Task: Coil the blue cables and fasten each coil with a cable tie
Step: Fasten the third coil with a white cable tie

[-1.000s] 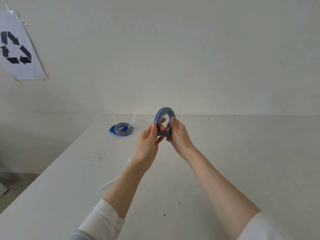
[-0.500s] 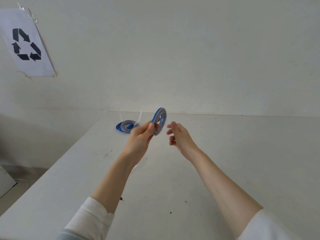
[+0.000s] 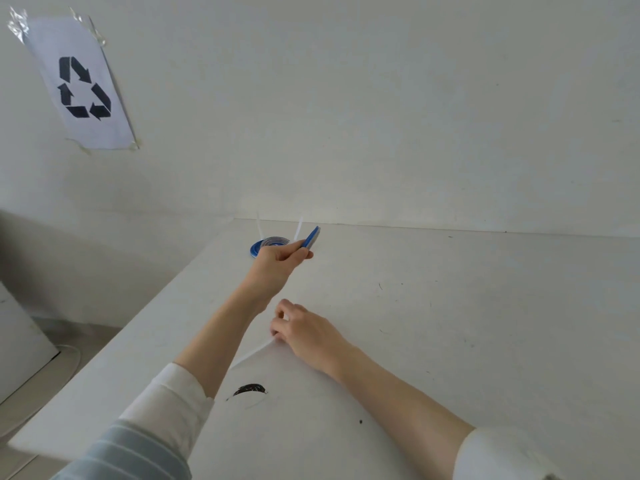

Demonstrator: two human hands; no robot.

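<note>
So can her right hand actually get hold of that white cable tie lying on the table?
Probably yes. The right hand is already down on the table with its fingertips at the near end of the white cable tie, and nothing lies over it. The left hand is farther off, holding the blue coil.

Left hand [image 3: 273,263] grips blue coil [image 3: 311,238]; right hand [image 3: 304,329] pinches cable tie [image 3: 252,352].

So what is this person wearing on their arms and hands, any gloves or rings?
No gloves or rings show: the left hand and right hand are bare, as are both forearms. White sleeves are pushed up toward the elbows, the left sleeve layered under a pale blue-grey striped garment, the right sleeve plain white.
</note>
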